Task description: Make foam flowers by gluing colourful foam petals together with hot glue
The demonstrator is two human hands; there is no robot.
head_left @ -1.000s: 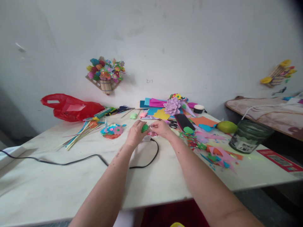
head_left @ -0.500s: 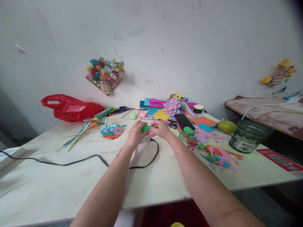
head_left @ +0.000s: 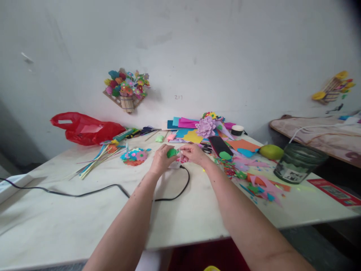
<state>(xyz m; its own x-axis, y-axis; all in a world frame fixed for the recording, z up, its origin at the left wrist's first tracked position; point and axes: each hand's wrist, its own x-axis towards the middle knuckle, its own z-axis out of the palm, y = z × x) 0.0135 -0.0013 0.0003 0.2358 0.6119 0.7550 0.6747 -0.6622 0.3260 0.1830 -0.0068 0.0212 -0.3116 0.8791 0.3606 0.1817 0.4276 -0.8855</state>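
Over the middle of the table, my left hand (head_left: pixel 160 160) has its fingers closed on a small green lump in clear plastic wrap (head_left: pixel 171 153). My right hand (head_left: pixel 192 153) pinches the clear wrap at the lump's right side, its fingertips close to those of the left. Beneath the hands lies something white with a black cable (head_left: pixel 187 180) running from it, partly hidden. Pink bits show just under the right fingers. Left of the hands is a cluster of blue, pink and orange foam flowers (head_left: pixel 134 156). A light green lump (head_left: pixel 159 138) and a pink lump (head_left: pixel 170 137) lie behind.
A red plastic bag (head_left: pixel 87 130) and coloured strips (head_left: pixel 96 162) lie left. Toward the right are a black phone (head_left: pixel 219 146), scissors (head_left: pixel 207 148), foam scraps (head_left: pixel 265 186), a green fruit (head_left: pixel 271 151) and a glass jar (head_left: pixel 297 163). Foam sheets and a purple flower (head_left: pixel 206 127) sit against the wall.
My right fingers have shifted slightly on the clear wrap, and more of it shows between the hands. A small yellow bit now shows beside my right wrist. The view has moved slightly.
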